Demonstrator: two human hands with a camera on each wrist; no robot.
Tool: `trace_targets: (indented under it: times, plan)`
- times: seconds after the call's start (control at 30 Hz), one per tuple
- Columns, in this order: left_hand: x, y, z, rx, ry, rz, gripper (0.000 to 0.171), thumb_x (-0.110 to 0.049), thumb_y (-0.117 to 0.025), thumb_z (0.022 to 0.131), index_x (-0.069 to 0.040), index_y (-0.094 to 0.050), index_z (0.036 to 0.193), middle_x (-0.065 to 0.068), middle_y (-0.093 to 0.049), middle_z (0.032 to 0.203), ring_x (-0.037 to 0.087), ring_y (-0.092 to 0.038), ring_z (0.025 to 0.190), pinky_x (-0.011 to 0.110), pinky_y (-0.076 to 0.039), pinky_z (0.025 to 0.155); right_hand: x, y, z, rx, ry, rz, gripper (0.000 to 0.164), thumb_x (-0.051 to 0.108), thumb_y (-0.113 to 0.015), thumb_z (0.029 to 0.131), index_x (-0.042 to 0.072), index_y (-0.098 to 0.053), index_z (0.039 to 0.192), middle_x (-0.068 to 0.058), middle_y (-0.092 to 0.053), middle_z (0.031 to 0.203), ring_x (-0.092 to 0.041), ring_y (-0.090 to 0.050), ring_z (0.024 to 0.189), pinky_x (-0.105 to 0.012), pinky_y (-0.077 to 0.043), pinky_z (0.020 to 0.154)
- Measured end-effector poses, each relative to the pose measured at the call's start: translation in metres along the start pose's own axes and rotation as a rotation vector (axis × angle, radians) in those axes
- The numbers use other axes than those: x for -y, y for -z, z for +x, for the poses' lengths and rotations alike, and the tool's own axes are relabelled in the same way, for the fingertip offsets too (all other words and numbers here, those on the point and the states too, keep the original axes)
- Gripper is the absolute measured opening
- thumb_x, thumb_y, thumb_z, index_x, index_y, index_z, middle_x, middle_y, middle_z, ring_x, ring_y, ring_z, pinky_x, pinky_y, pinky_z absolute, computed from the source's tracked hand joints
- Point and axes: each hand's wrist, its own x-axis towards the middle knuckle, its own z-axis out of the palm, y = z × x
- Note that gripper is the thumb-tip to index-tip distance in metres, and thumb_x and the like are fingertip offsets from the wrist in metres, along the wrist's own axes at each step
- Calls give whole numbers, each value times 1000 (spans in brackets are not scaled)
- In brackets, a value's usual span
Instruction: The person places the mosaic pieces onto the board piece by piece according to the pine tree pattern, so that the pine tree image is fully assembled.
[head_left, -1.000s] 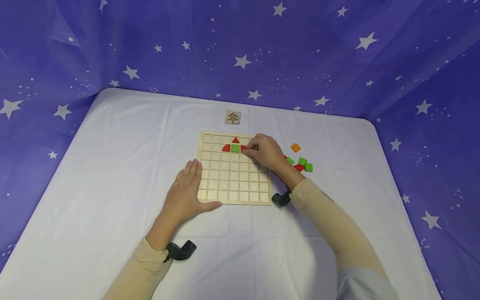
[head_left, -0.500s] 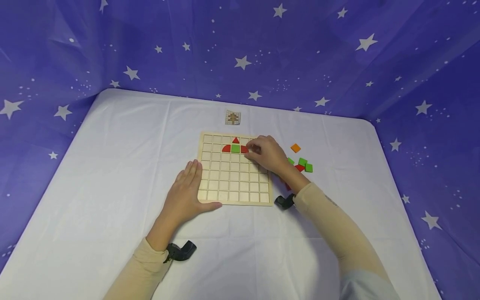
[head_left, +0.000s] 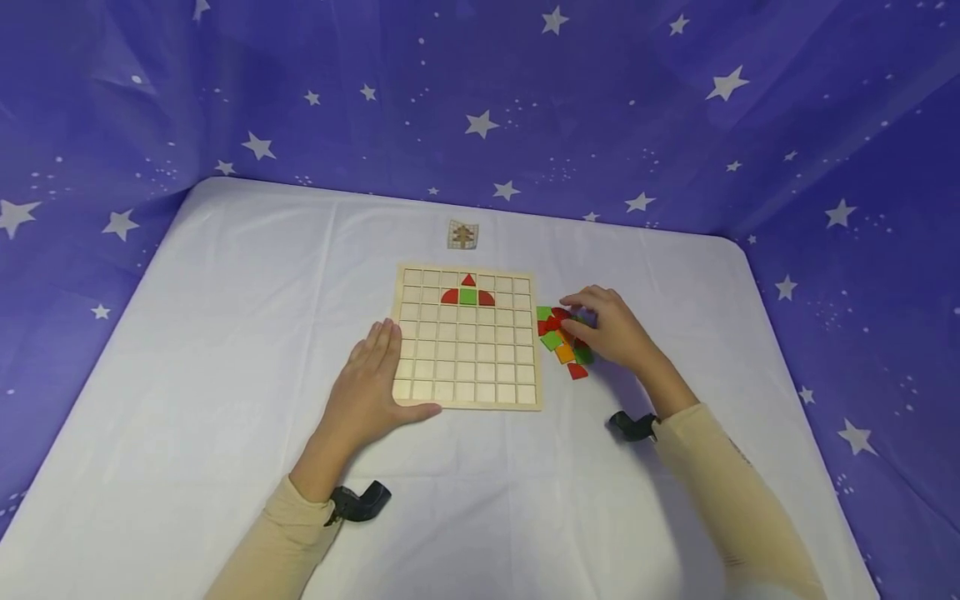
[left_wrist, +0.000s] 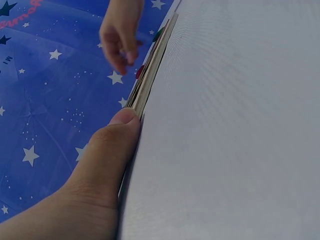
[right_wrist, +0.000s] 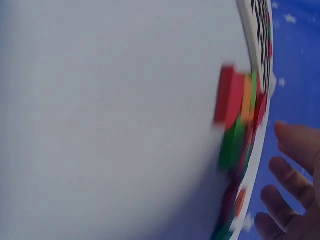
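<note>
A wooden grid board (head_left: 467, 371) lies in the middle of the table. In its upper rows sit a red triangle (head_left: 468, 281), a green square (head_left: 468, 297) below it, and a red quarter-round tile (head_left: 486, 298) on each side of that square. My left hand (head_left: 366, 383) rests along the board's left edge with straight fingers, its thumb (left_wrist: 102, 155) against the near edge. Over the loose tiles (head_left: 565, 354) right of the board hovers my right hand (head_left: 611, 329), fingers loosely bent and apart. Nothing shows between those fingers in the right wrist view, though it is blurred.
Behind the board lies a small card (head_left: 462, 235) with a brown tree-like pattern on a grid. The loose tiles are red, green and orange, partly overlapping, some hidden under my right hand. A starry blue curtain (head_left: 420, 100) stands behind the white-covered table (head_left: 225, 333).
My right hand has left the red quarter-round tile on the board and moved right, over the loose tiles. That tile stays in its cell. My left hand has kept its place.
</note>
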Motion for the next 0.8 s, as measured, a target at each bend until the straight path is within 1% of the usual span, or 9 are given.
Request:
trace_targets:
  times: [0.13,0.27,0.3,0.47,0.6,0.7,0.8]
  plan:
    - [1,0,0,-7,1,-1,136,-80,-70,66,3,-13,157,17,-11,166,31,-9,156,47,-14,127,-19,4,-12,15,-61,-10,41,29,-69,94,16,-64,132,-6,-61,118,-29,-46,115,-50,-43,99]
    - [0,-1,0,-8,0,-7,136,-81,-70,66,2,-13,157,17,-11,166,31,-8,156,47,-14,127,-29,2,-21,16,-96,-7,41,27,-70,93,15,-64,132,-8,-60,126,-30,-45,120,-53,-42,105]
    - [0,-1,1,-7,0,-7,136,-81,-70,66,2,-13,157,17,-11,166,31,-8,156,47,-14,127,-31,2,-23,14,-100,-8,41,27,-70,93,15,-64,132,-8,-60,125,-31,-45,120,-53,-42,105]
    - [1,-1,0,-5,-2,-6,136,-81,-70,65,3,-13,157,17,-10,166,32,-8,156,48,-14,126,-33,1,-23,17,-97,-17,37,29,-70,93,15,-67,127,-7,-60,122,-30,-45,119,-53,-43,105]
    - [1,-2,0,-8,-6,-11,136,-81,-69,66,3,-13,157,17,-11,166,31,-8,156,48,-14,126,-35,4,-24,44,-110,-21,38,32,-74,89,16,-69,124,-5,-60,121,-28,-45,120,-54,-42,107]
    - [1,-2,0,-11,-6,-9,135,-81,-69,66,2,-14,157,17,-11,166,31,-8,156,48,-14,127,-39,7,-25,58,-101,-22,38,31,-77,87,17,-70,122,-5,-61,120,-29,-48,120,-55,-41,108]
    - [1,-2,0,-10,-8,-8,135,-81,-69,67,2,-14,157,17,-11,166,31,-8,156,48,-14,126,-42,9,-26,56,-79,-23,34,29,-76,88,16,-72,119,-6,-63,118,-29,-50,119,-56,-41,108]
